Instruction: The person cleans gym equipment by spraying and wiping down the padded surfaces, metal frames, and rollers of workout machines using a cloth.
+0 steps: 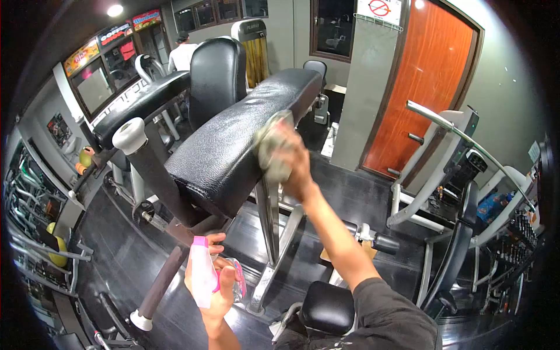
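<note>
My right hand [296,164] is closed on a greyish-green cloth [272,146], a little blurred by motion. The cloth lies against the near side edge of a long black padded bench [224,140], whose shiny top reflects the lights. Lower down, my left hand [216,286] is wrapped round a spray bottle [202,274] with a white and pink head; its clear body with a pink label shows partly behind the fingers. That bottle is held apart from the bench, near a dark foam roller [163,280].
Another black pad [217,76] stands upright behind the bench. A person in a white top [183,57] is at the back left. To the right are an orange wooden door [417,81] and a machine with a silver bar [431,116]. A black seat [328,306] is close below me.
</note>
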A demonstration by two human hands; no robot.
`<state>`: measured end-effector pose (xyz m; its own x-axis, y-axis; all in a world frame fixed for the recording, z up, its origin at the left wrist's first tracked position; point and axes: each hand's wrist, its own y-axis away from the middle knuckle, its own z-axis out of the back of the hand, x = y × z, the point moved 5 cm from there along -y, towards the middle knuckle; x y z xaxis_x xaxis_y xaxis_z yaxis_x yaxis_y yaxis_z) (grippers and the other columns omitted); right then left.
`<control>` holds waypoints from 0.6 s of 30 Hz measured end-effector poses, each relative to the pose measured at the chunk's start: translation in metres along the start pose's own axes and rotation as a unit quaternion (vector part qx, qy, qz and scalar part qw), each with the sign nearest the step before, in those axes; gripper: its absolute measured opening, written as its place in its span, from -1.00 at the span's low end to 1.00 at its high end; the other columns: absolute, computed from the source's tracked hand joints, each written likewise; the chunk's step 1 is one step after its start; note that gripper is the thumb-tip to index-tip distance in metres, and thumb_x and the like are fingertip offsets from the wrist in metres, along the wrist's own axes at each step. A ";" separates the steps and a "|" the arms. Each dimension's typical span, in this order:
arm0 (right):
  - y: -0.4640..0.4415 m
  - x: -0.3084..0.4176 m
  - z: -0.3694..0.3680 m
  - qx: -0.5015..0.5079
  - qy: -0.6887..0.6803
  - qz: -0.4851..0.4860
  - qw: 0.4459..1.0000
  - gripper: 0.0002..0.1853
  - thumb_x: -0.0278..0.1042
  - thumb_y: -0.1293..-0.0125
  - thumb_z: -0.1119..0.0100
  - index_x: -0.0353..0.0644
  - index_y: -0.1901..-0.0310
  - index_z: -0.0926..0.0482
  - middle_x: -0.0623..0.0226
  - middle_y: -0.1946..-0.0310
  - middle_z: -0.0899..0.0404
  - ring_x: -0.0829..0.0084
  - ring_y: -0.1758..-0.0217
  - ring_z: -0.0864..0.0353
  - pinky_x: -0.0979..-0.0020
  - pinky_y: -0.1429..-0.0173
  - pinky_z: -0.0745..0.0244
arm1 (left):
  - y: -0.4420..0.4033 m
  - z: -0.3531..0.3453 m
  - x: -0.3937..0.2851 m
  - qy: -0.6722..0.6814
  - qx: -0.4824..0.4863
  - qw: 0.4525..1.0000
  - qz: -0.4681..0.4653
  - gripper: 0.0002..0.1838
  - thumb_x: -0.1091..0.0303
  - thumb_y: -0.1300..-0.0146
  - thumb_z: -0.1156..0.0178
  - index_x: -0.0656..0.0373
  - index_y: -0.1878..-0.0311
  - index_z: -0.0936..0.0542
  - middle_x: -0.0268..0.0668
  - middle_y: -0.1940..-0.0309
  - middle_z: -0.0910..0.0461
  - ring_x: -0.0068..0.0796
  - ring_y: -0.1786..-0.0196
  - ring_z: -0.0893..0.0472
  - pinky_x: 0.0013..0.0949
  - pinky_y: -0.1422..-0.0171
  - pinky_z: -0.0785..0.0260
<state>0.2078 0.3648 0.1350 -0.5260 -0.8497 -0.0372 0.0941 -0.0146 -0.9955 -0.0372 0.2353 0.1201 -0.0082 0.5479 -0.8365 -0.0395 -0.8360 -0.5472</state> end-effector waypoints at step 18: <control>0.015 -0.070 0.022 -0.024 0.068 -0.076 0.994 -0.59 -0.39 -0.14 -0.36 0.00 -0.06 -0.57 0.04 -0.25 -0.48 -0.01 -0.38 -0.41 0.09 -0.40 -0.38 | -0.004 -0.035 -0.012 -0.025 -0.026 0.999 0.017 -0.23 0.01 -0.42 -0.11 0.43 -0.39 -0.08 -0.23 0.61 -0.49 -0.45 0.54 -0.53 -0.42 0.29 -0.40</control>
<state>0.2647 0.4127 0.1249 -0.6414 -0.7598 0.1061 -0.0349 -0.1092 -0.9934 -0.0016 0.2305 0.1315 -0.0590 0.5193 -0.8525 0.0131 -0.8535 -0.5208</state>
